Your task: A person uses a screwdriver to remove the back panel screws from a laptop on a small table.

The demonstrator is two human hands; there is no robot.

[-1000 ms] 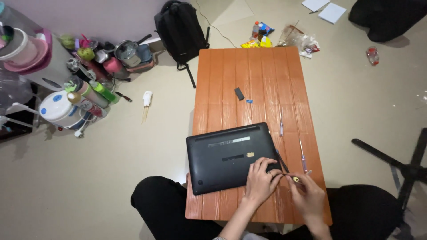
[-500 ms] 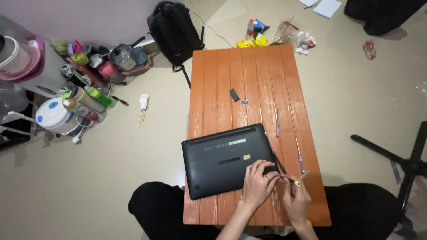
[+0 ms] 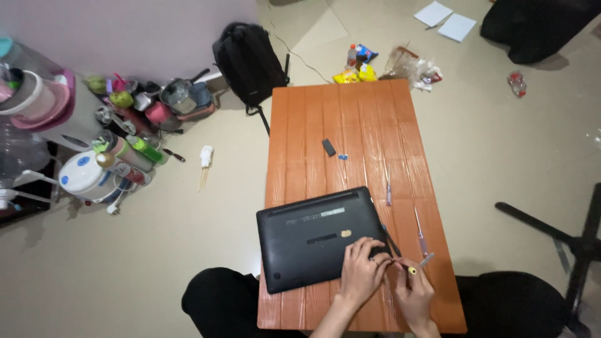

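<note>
A black laptop point(image 3: 313, 241) lies upside down on the near end of a low orange-brown table point(image 3: 350, 125). My left hand point(image 3: 362, 272) rests on the laptop's right near corner, fingers bent. My right hand point(image 3: 414, 294) is beside it and grips a thin screwdriver point(image 3: 400, 263) with a yellow end, its dark shaft angled toward the laptop's right edge. Two more slim screwdrivers point(image 3: 389, 186) point(image 3: 421, 233) lie on the table to the right of the laptop.
A small dark block point(image 3: 328, 147) and a tiny blue piece point(image 3: 342, 156) lie mid-table. A black backpack point(image 3: 250, 62) leans at the table's far left corner. Kitchen items point(image 3: 125, 138) crowd the floor at left. Snack packets point(image 3: 357, 69) lie beyond the table. Black stand legs point(image 3: 563, 244) are at right.
The view has shifted slightly. My hands stay at the laptop's right near corner, and the right hand has drawn a little closer to the left with the screwdriver.
</note>
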